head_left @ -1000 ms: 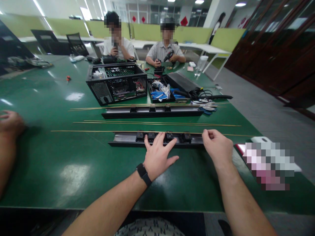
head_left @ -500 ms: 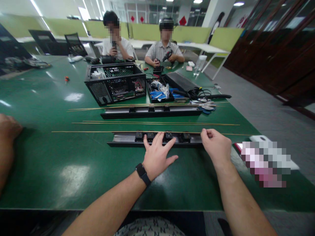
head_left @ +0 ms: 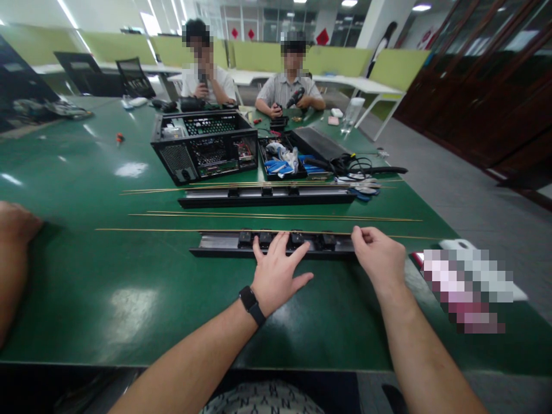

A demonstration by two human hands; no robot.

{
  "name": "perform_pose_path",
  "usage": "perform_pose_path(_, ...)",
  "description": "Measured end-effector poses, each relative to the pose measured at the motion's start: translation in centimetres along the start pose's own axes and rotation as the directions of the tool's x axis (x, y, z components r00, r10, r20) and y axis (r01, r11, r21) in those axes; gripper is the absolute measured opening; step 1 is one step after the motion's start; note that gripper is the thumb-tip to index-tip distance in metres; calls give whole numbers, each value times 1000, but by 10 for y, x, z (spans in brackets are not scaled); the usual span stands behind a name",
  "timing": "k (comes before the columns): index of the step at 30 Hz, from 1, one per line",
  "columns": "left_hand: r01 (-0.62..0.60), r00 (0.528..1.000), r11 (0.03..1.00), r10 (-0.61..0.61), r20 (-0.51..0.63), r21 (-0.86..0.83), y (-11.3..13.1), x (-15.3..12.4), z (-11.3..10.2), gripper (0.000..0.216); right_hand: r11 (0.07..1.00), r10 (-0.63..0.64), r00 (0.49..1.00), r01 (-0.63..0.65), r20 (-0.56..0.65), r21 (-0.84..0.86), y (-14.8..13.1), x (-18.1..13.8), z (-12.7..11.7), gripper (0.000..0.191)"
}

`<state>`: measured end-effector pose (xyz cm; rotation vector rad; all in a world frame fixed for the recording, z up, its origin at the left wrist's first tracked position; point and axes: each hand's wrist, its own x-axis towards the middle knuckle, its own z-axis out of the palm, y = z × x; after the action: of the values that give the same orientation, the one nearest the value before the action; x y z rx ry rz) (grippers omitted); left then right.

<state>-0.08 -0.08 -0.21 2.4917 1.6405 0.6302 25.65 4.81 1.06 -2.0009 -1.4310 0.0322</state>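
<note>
At the far left edge another person's hand (head_left: 15,221) rests on the green bench (head_left: 86,276). A thin brass rod (head_left: 172,230) runs across the bench, just behind a long black rail (head_left: 218,246) lying near the front edge. The left hand (head_left: 276,275) lies open, fingers spread on the rail's middle blocks. The right hand (head_left: 379,259) is curled closed, fingertips pinching the rod at the rail's right end.

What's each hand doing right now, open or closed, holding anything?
The left hand is open, fingers spread, resting on the black rail.
The right hand is closed, pinching the thin brass rod.
</note>
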Motion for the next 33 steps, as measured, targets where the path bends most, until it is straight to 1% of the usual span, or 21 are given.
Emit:
perform_pose_path(4, 2, 1000, 1000, -2, 6, 0, 0, 0, 0, 63, 998, 29, 999, -30, -22, -53, 4, 4, -2, 36)
perform_pose_path(8, 3, 1000, 1000, -3, 15, -2, 0, 0, 0, 64, 993, 66, 998, -67, -13, -96, 6, 7, -3, 37)
perform_pose_path(10, 8, 1000, 1000, -8, 17, -4, 0, 0, 0, 65, 994, 64, 998, -65, -18, -87, 5, 6, -3, 37)
perform_pose_path(13, 13, 1000, 1000, -13, 17, -3, -1, 0, 1, 65, 999, 27, 999, -28, -19, -29, 3, 3, -1, 38)
perform_pose_path(17, 9, 1000, 1000, -9, 12, 1, -1, 0, 1, 65, 1000, -21, 999, 21, 25, 14, -1, 0, 0, 39)
perform_pose_path(20, 8, 1000, 1000, -8, 18, -1, -1, 0, 0, 64, 1000, -6, 1000, 6, 21, -9, -1, 1, 0, 37)
perform_pose_path(24, 7, 1000, 1000, -6, 18, -2, -1, 1, 0, 63, 997, 33, 999, -35, -24, -76, 4, 4, -2, 36)
perform_pose_path(27, 3, 1000, 1000, -3, 13, -1, 0, 1, 0, 63, 994, 40, 998, -45, -45, -96, 7, 6, -3, 35)
perform_pose_path(33, 3, 1000, 1000, -3, 10, -9, 0, 0, -1, 63, 1000, 16, 998, -18, -54, -26, 3, 3, -2, 34)
